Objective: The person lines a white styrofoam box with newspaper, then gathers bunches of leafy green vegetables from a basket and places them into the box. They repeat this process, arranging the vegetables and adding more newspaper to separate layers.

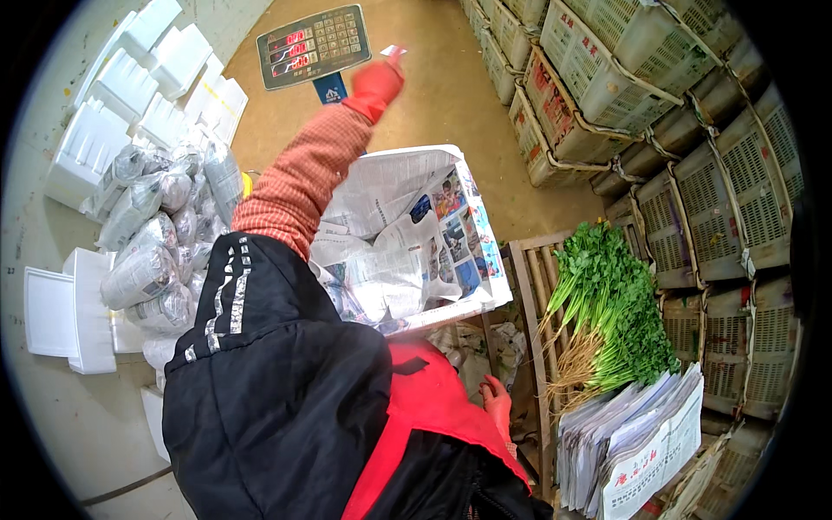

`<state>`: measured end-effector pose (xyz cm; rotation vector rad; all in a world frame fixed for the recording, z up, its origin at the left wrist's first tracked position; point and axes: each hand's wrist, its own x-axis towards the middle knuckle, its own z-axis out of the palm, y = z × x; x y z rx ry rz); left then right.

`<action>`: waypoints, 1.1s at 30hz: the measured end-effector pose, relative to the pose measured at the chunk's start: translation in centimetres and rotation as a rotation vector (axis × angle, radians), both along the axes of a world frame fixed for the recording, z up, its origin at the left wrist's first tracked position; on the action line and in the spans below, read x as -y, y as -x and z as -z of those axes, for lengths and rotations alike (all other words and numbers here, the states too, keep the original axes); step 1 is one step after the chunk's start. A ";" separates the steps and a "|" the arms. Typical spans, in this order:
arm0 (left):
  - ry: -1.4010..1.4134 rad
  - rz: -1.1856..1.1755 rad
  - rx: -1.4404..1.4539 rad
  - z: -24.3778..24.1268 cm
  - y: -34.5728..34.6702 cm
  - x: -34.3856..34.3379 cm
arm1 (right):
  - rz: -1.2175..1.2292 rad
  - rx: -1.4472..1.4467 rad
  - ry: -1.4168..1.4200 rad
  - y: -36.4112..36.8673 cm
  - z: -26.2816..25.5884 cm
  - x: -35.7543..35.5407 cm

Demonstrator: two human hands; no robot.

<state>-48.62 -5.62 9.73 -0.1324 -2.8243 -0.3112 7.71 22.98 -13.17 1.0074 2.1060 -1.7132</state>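
Note:
My left hand (377,84) wears a red rubber glove and is stretched out past the box, just right of an electronic price scale's display (315,47) with lit red digits. At its blurred fingertips shows a small white piece (393,50); whether it is gripped or lies behind them cannot be told. A white foam box (504,292) lined with newspaper (396,260) stands before me. My right hand (498,403), also gloved, hangs low beside the wooden slatted rack (526,312), fingers apart, with nothing seen in it.
Rooted celery (608,305) and a stack of newspapers (630,442) lie on the rack at right. Stacked plastic crates (604,71) line the right side. At left are plastic-bagged, newspaper-wrapped bundles (146,266) and white foam boxes (123,78).

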 end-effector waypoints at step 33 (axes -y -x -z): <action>-0.625 0.494 0.809 26.8 -29.4 -41.3 | 0.198 0.190 -0.687 12.3 -2.2 -21.8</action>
